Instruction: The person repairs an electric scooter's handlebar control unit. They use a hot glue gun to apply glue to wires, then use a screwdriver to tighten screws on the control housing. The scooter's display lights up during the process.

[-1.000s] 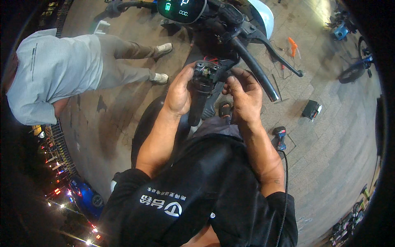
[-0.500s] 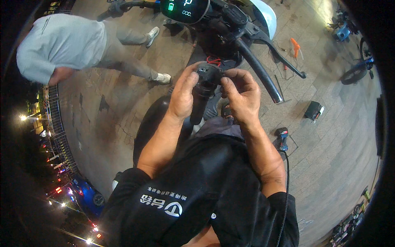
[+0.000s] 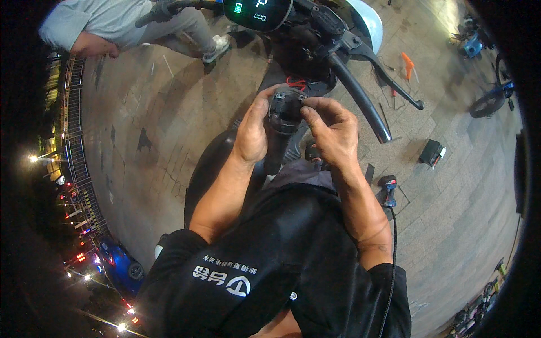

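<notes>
Between my two hands is a black throttle grip, its wide hollow housing at the far end and its tube hanging down toward my lap. My left hand wraps round the housing's left side. At the housing's right rim, my right hand pinches with thumb and forefinger; any small part between those fingertips is too small to make out. Just beyond lie red wires on the scooter's dark body. The scooter's bare right handlebar tube slants past my right hand, with a brake lever beside it.
A lit display tops the scooter. On the paving to the right are an orange glue-gun-shaped tool, a black box and a blue cordless driver. Another person stands at upper left. A parked bike is far right.
The housing has tilted, so more of its hollow inside shows. Both hands keep their hold. The other person has moved farther off, toward the upper left.
</notes>
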`<state>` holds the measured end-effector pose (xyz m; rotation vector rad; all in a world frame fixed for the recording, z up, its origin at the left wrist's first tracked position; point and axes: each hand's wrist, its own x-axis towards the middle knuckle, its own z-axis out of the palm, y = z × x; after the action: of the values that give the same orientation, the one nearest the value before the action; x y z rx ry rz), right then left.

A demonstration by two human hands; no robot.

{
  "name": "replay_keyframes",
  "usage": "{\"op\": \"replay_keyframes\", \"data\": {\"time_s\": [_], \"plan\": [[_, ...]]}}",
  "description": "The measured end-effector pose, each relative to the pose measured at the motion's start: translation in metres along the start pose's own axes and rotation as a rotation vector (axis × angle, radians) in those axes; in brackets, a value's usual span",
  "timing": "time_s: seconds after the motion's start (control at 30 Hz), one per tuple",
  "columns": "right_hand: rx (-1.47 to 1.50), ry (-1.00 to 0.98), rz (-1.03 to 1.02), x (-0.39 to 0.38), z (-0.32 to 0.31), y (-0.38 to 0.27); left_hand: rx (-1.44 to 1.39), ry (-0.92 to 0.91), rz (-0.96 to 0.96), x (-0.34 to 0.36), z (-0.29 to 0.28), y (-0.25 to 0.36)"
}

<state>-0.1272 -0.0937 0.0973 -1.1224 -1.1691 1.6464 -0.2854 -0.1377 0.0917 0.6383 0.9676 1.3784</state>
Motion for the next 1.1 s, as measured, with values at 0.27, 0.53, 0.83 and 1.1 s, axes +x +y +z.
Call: {"op": "replay_keyframes", "data": {"time_s": [0.27,0.53,0.83,1.1], "plan": [[0.005,-0.007,-0.004,0.003,0.002,0.006,-0.043,-0.017,-0.036,0.0,-0.003,0.0],[0.02,0.045,0.007,-0.002,0.005,0.004,-0.112,0.004,-0.071,0.0,-0.003,-0.002],[0.193,0.019,0.114,0.001,-0.007,0.009,-0.079,0.038,-0.084,0.001,-0.003,-0.002],[-0.012,0.041,0.064,0.001,0.0,0.006,-0.043,0.054,-0.08,0.001,-0.002,-0.001]]}}
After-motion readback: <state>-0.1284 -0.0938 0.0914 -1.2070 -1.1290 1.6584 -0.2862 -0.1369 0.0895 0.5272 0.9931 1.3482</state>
